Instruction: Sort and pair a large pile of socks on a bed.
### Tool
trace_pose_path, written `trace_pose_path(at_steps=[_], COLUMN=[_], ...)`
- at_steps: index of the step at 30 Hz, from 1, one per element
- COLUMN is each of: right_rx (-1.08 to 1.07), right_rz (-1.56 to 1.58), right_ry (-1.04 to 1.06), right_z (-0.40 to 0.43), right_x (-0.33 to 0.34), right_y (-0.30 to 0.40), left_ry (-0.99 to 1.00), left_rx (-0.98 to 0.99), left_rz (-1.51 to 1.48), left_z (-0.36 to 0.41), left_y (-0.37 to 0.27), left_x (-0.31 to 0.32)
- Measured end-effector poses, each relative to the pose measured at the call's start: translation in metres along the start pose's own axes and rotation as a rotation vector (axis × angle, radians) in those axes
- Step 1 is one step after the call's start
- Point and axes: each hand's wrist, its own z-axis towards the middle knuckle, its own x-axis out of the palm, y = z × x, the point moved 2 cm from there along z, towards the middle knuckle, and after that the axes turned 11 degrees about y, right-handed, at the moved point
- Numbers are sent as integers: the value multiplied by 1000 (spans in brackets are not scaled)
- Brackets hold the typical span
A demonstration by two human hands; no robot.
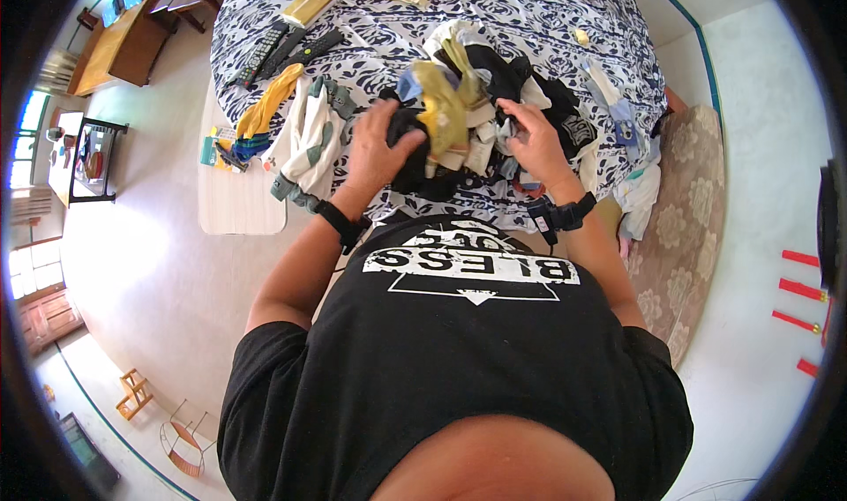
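A loose heap of socks [442, 114] and other small fabric pieces lies on the patterned bedcover before me. My left hand [382, 145] rests against black fabric [405, 130] on the heap's left side, thumb and fingers spread. At the right side, my right hand [537, 138] touches the heap with bent fingers; whether they pinch any cloth is not clear. Olive-yellow socks [440, 104] lie on top between the hands, with pale tags or labels [479, 156] below them. Black cloth with a pale print [577, 129] spreads beyond my right hand.
Left of the heap lie white-and-green gloves or socks [314, 137], a yellow sock [270, 104], several remote controls [291, 51] and a yellow packet [308, 6]. Pale-blue socks [612, 101] lie right. A light board [241, 200] juts out at the left; a flowered headboard [681, 236] borders the right.
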Motion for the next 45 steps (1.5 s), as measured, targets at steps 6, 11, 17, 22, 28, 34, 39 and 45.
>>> trace_pose_path(at_steps=[6, 11, 17, 22, 28, 34, 39, 45], right_rx=[273, 303, 122, 100, -56, -18, 153, 141], right_rz=[533, 600, -251, -228, 10, 388, 601, 280], right_ry=[-224, -250, -51, -119, -352, -312, 255, 262], right_z=[-27, -38, -34, -29, -7, -6, 4, 6], right_x=[-36, -58, -14, -16, -91, -104, -55, -35], right_y=[-61, -73, -19, -45, 10, 79, 76, 48], left_ry=[274, 87, 199, 111, -78, -21, 287, 676], left_rx=[-123, -124, -531, -435, -267, -88, 60, 127], left_rz=[-98, -324, -1008, -1445, -1609, -1590, -1278, -422], left_z=[-14, -24, -39, -46, -45, -32, -31, -24], left_y=[14, 46, 20, 22, 13, -25, -66, -68], left_x=[40, 22, -21, -39, -66, -82, -69, -29])
